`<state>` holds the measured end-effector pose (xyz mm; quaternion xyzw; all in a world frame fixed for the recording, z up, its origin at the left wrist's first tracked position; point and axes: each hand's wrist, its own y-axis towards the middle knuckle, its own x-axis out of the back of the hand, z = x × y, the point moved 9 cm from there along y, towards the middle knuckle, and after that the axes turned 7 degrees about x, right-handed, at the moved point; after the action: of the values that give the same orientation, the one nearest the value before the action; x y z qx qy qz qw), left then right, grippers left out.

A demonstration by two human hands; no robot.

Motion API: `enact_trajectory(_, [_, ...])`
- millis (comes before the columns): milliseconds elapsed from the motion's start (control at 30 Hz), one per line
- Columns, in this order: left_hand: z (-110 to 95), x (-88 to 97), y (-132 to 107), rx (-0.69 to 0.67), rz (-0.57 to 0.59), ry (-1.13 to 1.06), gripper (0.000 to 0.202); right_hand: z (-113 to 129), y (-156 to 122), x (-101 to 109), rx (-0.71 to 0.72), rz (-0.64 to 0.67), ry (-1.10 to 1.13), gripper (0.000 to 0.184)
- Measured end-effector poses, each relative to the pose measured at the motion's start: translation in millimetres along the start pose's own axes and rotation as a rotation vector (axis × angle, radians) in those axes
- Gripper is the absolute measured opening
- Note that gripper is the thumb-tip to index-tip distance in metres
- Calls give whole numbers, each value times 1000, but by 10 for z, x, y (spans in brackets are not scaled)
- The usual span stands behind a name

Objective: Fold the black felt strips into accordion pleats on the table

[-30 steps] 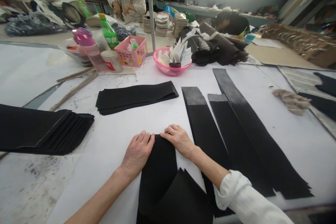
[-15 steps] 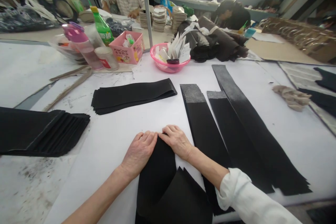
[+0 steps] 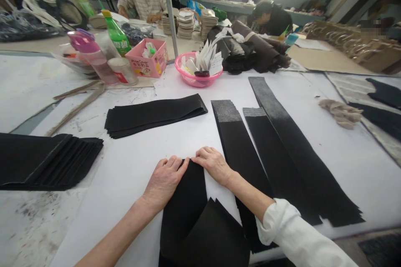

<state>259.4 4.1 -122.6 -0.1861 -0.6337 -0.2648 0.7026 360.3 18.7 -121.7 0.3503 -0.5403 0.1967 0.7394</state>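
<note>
A black strip of sheet material [image 3: 183, 204], perhaps leather or fabric, lies lengthwise in front of me, its near part folded over at an angle. My left hand [image 3: 165, 178] is closed at the left corner of its far end, fingers bent over the edge. At the right corner my right hand [image 3: 214, 165] pinches the same edge, and the thumbs and forefingers nearly meet. Just right of it are black strips with grey ends [image 3: 244, 154], stacked and overlapping [image 3: 282, 154]. Beyond my hands rests a pile of shorter black strips [image 3: 153, 114].
A thick stack of black pieces [image 3: 37, 160] lies at the left. Along the back stand a pink basin [image 3: 199, 79] of papers, a pink box [image 3: 147, 62], a green bottle [image 3: 115, 35] and a purple-lidded jug [image 3: 94, 56]. Two people sit beyond; a beige cloth [image 3: 341, 113] is at right.
The view has shifted slightly, so most things sit a little further left. My right hand has moved a little along the strip's far edge, away from my left; both still hold it.
</note>
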Motion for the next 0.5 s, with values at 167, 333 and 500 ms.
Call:
enact_trajectory(167, [-72, 0, 41, -26, 8, 9, 40, 45, 7, -21, -14, 21, -41, 19])
enact_trajectory(333, [-136, -25, 65, -35, -15, -27, 39, 47, 9, -19, -18, 6, -58, 19])
enact_trajectory(500, [-132, -5, 66, -24, -5, -29, 43, -85, -57, 23, -68, -24, 0, 14])
